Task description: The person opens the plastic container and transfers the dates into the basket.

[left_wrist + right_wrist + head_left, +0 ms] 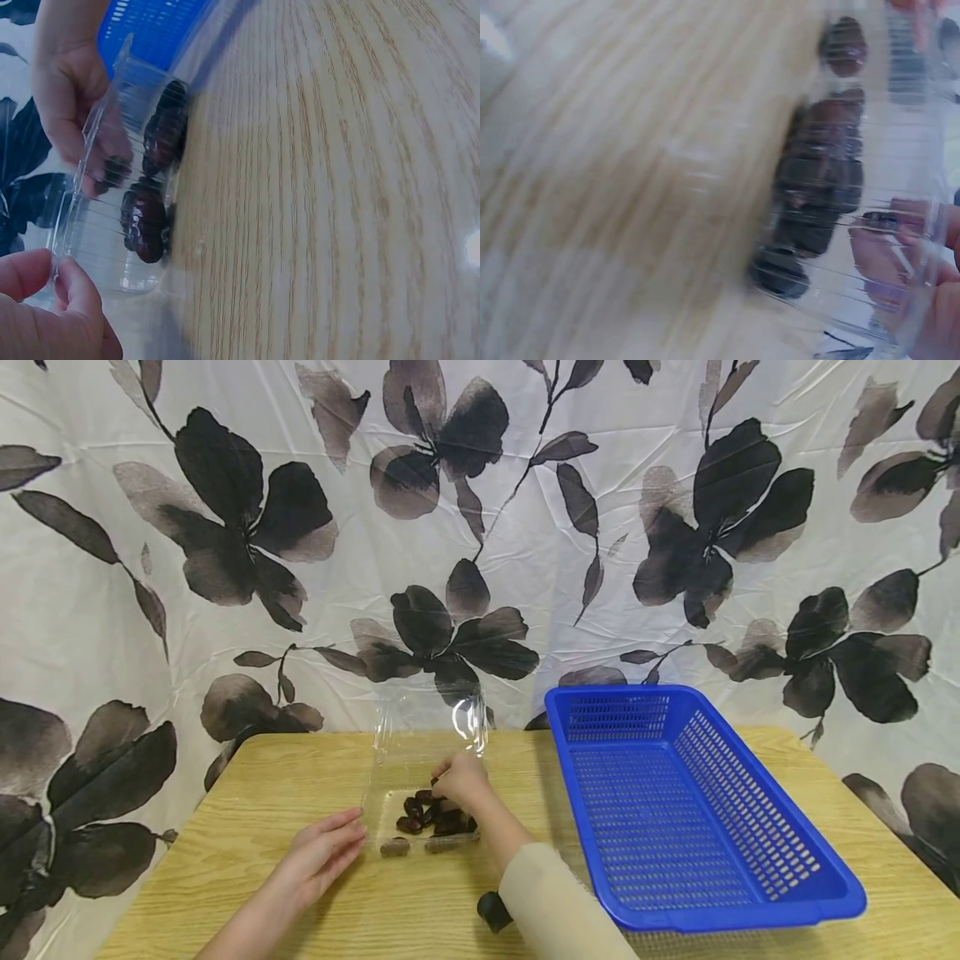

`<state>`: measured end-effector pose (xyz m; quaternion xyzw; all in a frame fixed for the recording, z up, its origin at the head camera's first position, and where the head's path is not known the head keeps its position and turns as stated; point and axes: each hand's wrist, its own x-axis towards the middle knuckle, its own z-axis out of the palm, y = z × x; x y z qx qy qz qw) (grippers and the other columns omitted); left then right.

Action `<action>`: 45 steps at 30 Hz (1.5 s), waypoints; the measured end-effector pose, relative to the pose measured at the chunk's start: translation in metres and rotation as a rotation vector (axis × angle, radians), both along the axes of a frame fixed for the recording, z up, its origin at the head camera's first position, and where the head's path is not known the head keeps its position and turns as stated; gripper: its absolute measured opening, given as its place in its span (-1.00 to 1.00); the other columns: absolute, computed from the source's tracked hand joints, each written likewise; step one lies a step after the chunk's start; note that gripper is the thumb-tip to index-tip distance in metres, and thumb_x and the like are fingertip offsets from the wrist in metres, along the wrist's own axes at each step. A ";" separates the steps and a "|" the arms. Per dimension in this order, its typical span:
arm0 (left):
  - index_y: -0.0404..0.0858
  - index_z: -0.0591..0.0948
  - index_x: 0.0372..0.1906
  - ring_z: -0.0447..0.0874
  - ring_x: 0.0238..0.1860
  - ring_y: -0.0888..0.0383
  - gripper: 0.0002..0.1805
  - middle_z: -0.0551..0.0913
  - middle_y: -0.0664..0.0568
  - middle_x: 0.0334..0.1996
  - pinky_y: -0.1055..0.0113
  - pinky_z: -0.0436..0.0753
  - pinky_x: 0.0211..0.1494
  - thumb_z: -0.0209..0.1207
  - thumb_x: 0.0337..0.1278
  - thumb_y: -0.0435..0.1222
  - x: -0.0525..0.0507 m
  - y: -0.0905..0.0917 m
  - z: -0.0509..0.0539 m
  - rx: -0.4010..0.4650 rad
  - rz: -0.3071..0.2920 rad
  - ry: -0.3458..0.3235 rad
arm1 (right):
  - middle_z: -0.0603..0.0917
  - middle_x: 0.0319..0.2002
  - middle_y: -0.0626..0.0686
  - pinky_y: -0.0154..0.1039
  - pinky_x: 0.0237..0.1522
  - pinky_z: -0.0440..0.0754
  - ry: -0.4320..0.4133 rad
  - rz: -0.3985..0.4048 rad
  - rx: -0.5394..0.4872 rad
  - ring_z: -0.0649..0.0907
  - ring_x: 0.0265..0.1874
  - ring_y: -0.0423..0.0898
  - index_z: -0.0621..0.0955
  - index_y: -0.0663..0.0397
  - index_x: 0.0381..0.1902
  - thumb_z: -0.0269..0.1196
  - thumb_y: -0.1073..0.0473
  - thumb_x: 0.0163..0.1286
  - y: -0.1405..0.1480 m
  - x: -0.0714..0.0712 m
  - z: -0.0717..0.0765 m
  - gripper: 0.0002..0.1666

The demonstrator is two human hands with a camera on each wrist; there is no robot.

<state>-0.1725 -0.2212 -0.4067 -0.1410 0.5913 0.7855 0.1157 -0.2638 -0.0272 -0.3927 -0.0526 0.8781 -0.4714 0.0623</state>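
Note:
On the table stands a clear plastic clamshell box (388, 806), its lid (423, 722) raised at the back. Several glossy dark brown dates (411, 823) lie inside. My left hand (324, 853) is at the box's left side; in the left wrist view its thumb and forefinger pinch the clear rim (58, 251). My right hand (462, 782) reaches into the box from the right, above the dates. Between its fingertips is one dark date (114, 171), seen through the clear wall. The right wrist view is blurred, but shows that date (880, 220) too.
A large blue perforated plastic basket (573, 802) stands on the wooden table (292, 777) to the right. Beside the right sleeve lies a small black object (492, 912), partly hidden. A white floral cloth (570, 643) hangs behind the table.

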 end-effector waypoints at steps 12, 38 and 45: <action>-0.53 0.05 0.36 0.54 -0.21 0.24 -0.32 0.46 -0.02 -0.14 0.44 0.54 -0.01 0.07 0.20 -0.51 0.001 0.001 0.001 0.001 0.007 -0.010 | 0.58 -0.28 0.18 -0.06 -0.15 0.62 -0.289 0.043 -0.410 0.56 -0.51 -0.10 0.56 0.46 -0.10 0.17 0.59 0.11 0.003 -0.007 0.028 -0.66; -0.47 0.23 0.30 0.54 -0.22 0.22 -0.42 0.51 0.04 -0.20 0.41 0.57 -0.10 0.11 0.19 -0.49 -0.001 -0.001 -0.001 -0.005 0.019 -0.024 | 0.40 0.14 0.41 -0.04 0.07 0.48 -0.395 0.032 -0.712 0.49 0.08 0.26 0.43 0.48 0.14 0.01 0.58 0.26 0.020 0.000 0.093 -0.55; -0.43 0.31 0.25 0.54 -0.22 0.22 -0.48 0.52 0.05 -0.21 0.44 0.57 -0.10 0.10 0.17 -0.51 -0.001 0.000 -0.002 -0.003 0.037 -0.020 | 0.38 0.16 0.42 -0.02 0.12 0.43 -0.391 0.095 -0.690 0.44 0.13 0.28 0.36 0.48 0.21 -0.03 0.56 0.30 0.041 0.002 0.103 -0.51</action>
